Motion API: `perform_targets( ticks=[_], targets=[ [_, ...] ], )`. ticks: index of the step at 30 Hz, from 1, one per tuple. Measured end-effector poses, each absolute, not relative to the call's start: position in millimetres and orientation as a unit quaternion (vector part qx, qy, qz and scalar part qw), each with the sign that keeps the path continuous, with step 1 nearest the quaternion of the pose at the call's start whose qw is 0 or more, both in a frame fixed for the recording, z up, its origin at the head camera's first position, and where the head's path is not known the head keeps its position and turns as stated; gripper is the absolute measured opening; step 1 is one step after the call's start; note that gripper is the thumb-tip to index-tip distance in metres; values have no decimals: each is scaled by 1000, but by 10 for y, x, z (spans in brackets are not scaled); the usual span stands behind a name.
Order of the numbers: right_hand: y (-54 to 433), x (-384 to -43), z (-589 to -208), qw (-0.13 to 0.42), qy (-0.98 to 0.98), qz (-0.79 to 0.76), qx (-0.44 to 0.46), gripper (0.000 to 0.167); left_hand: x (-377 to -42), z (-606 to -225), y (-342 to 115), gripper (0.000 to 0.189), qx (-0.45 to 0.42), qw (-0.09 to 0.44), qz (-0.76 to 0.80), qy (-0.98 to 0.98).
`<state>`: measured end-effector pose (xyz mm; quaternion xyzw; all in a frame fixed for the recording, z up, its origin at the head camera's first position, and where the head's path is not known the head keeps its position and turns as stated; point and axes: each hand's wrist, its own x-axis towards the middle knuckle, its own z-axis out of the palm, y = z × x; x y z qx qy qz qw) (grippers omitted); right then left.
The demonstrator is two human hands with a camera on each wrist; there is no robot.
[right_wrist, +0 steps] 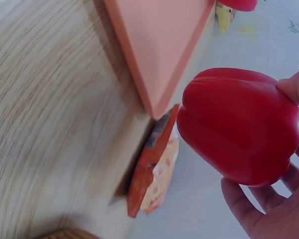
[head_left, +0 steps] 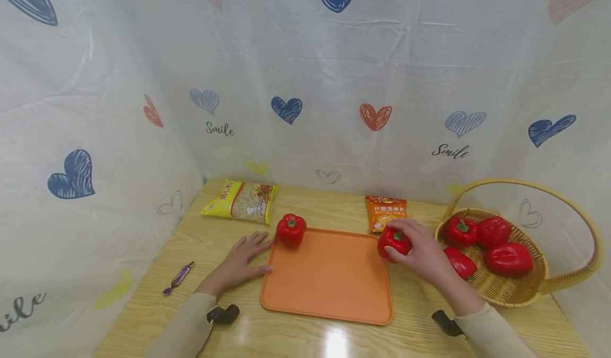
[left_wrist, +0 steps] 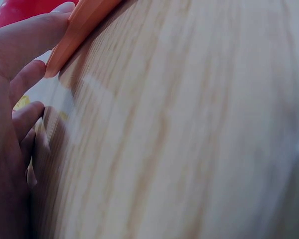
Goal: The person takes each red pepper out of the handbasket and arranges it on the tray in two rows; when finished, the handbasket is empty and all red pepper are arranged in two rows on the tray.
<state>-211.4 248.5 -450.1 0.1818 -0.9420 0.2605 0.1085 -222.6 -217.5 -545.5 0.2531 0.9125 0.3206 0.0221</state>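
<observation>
A red bell pepper is gripped between the thumb and fingers of my right hand. In the head view it overlaps the far right corner of the orange tray; the right wrist view shows it raised above the table. My left hand lies with fingers spread at the tray's left edge, its thumb touching the rim. Another red bell pepper sits upright at the tray's far left corner, close to the left fingertips.
A wicker basket with a tall handle holds several red peppers at the right. An orange snack packet lies behind the tray. Far left is a yellow bag; a purple-wrapped candy lies left. A heart-printed curtain encloses the table.
</observation>
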Motion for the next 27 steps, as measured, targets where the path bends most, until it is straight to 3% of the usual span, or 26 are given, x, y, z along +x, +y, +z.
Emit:
perform_targets(
  ticks=[27],
  targets=[
    [1908,-2320,-4659,96,-925,293,223,51,-2226,-5439,-2172,76,249,28,324,912]
  ],
)
